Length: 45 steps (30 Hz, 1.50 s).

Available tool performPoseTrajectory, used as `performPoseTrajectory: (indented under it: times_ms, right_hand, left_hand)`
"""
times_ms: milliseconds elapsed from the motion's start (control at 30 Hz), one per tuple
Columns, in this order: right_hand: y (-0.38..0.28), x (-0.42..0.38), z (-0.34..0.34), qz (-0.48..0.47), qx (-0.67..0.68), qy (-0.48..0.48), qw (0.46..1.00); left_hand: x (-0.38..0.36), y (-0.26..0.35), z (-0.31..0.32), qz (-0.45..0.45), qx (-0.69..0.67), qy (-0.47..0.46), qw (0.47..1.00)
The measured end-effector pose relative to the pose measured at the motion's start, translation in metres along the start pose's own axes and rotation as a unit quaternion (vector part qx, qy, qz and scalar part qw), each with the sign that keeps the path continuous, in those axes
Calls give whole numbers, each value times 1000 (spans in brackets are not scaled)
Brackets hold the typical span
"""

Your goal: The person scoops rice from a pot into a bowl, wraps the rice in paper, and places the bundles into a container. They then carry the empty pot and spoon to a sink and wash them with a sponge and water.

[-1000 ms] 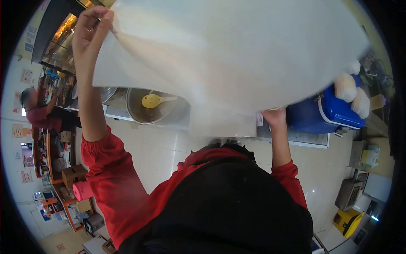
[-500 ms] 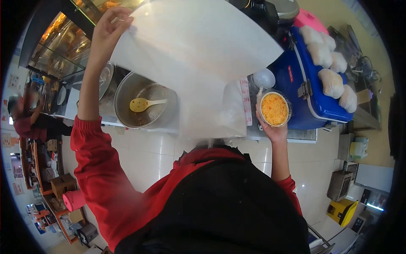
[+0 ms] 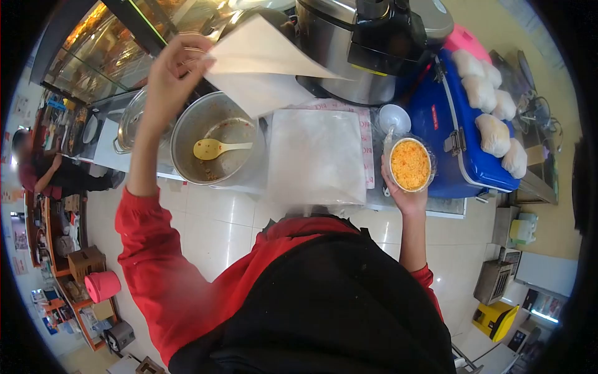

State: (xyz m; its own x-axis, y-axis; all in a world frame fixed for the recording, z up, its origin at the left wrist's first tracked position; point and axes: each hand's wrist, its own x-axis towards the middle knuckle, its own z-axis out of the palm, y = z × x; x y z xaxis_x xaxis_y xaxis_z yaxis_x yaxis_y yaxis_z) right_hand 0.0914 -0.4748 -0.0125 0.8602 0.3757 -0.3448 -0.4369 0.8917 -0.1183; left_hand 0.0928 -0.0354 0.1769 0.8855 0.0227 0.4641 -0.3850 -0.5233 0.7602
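Above the pot (image 3: 215, 146), paper sheet (image 3: 265, 65) (long axis rightward) in left hand (image 3: 174, 75).

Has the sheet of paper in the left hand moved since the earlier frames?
Yes. The paper sheet in the left hand has swung up and left; it no longer covers the blue cooler or the paper stack on the counter.

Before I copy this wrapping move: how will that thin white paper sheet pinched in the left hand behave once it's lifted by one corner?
The thin white paper sheet probably flops: pinched at one corner by the left hand, it bends and hangs folded. It looks light, since a fingertip pinch carries it. It likely catches air and swings easily near the round steel pot.
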Motion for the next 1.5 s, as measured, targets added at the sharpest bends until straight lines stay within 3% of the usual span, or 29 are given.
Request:
performPoseTrajectory:
  times_ms: [67, 200, 267, 367, 433, 500, 600, 733, 833, 933, 1033, 1133, 1233, 1333, 1500]
  right_hand:
    - [4, 1, 0, -7, -19, -2, 1000]
    - [6, 3, 2, 27, 22, -9, 999]
    - [6, 4, -2, 27, 14, -14, 999]
    - [6, 1, 0, 21, 13, -21, 999]
    - [8, -3, 7, 28, 34, -22, 999]
    - [9, -8, 15, 36, 46, -26, 998]
    - [7, -17, 16, 32, 35, -28, 998]
    - [0, -25, 13, 27, 29, -28, 999]
    - [-4, -27, 9, 28, 26, -31, 999]
    - [-2, -27, 11, 24, 26, -13, 999]
    - [2, -22, 9, 23, 26, 1, 999]
    - [4, -15, 10, 25, 22, 8, 999]
    - [10, -10, 17, 38, 23, 3, 999]
    - [17, -3, 22, 38, 15, 14, 999]
    - [25, 3, 27, 76, 38, 2, 996]
  left_hand:
    - [-25, 4, 26, 33, 17, 65, 997]
    - [-71, 5, 86, 162, 239, 107, 951]
    - [-88, -4, 125, 178, 265, 165, 933]
    - [-100, -6, 168, 97, 232, 270, 929]
    - [-102, -9, 185, 138, 182, 261, 938]
    - [-117, -27, 206, 137, 149, 118, 972]
    - [-141, -45, 229, 272, 159, -48, 948]
    - [-160, -65, 243, 198, 163, -260, 931]
    - [-162, -64, 235, 207, 248, -242, 915]
    - [-158, -60, 233, 72, 304, -195, 930]
    - [-174, -90, 240, -57, 149, -218, 963]
    - [-177, -83, 238, -46, 274, -282, 918]
    - [-177, -65, 226, -151, 316, -369, 861]
    - [-171, -42, 209, -165, 282, -395, 859]
    - [-158, -54, 218, -106, 171, -328, 923]
